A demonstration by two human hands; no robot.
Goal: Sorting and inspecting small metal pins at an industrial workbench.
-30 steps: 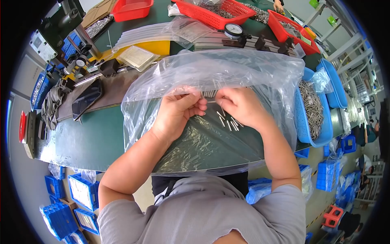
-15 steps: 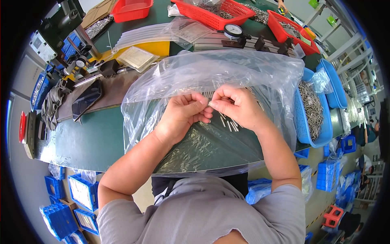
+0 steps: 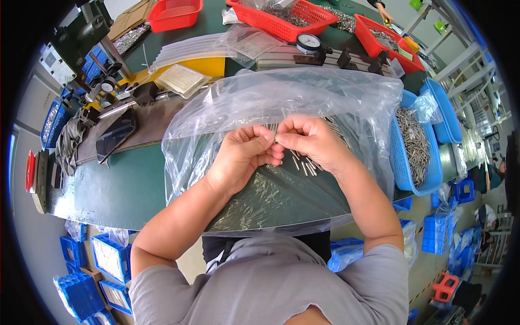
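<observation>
Above a clear plastic bag [image 3: 260, 89] spread on the green table [image 3: 119, 189], my two hands meet fingertip to fingertip. My left hand [image 3: 241, 157] is closed, its thumb pressed against the bent fingers. My right hand [image 3: 310, 142] pinches with thumb and forefinger right beside it. Between the fingertips shows a tiny dark metal piece [image 3: 276, 141], mostly covered; its full shape is hidden. Slim silver metal pins [image 3: 309, 167] lie on the plastic under and beyond my right hand, several of them fanned out in front of it.
To the right, a blue basket [image 3: 426, 188] holds many metal pins [image 3: 413, 143]. A dark phone [image 3: 117, 135] lies left of the bag. Behind stand a dial gauge [image 3: 308, 42], a red tray [image 3: 175, 16] and a red basket [image 3: 281, 28]. A gauge stand [image 3: 111, 57] occupies the far left.
My right hand has shifted slightly left and its fingertips have rolled a little against the left ones. The left hand stays nearly in place.
</observation>
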